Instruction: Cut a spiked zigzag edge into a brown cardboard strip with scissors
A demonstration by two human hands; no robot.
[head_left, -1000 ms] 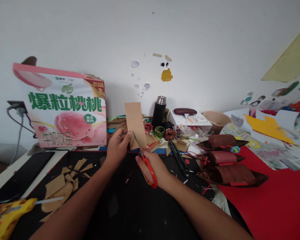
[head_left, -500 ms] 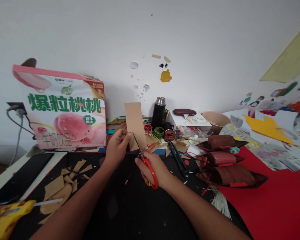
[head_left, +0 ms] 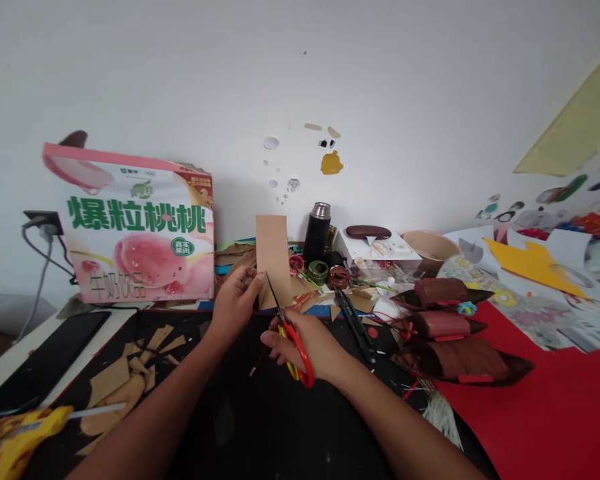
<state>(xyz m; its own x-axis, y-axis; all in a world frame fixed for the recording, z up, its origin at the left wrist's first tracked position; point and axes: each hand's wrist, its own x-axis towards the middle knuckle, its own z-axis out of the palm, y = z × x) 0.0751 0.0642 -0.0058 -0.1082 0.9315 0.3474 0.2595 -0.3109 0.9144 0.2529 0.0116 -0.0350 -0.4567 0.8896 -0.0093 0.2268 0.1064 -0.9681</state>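
Observation:
A strip of brown cardboard (head_left: 274, 248) stands upright in front of me, pinched at its lower left edge by my left hand (head_left: 237, 300). My right hand (head_left: 307, 343) grips a pair of scissors (head_left: 300, 357) with red and yellow handles. The dark blades point up and to the left, lying against the lower part of the cardboard, close to my left fingertips. Whether the blades have cut into it, I cannot tell. Part of the yellow handle is hidden by my fingers.
Cardboard scraps (head_left: 113, 383) and a yellow glue gun (head_left: 27, 433) lie at left near a phone (head_left: 45, 363). A drink carton (head_left: 140, 233) stands behind. At right are a box cutter (head_left: 354, 323), several brown model boats (head_left: 463, 360), a black flask (head_left: 317, 233) and red paper (head_left: 545, 413).
The scissor handles have spread apart, with more of the yellow one showing. My right thumb has shifted slightly left. The whole view has tilted a little upward.

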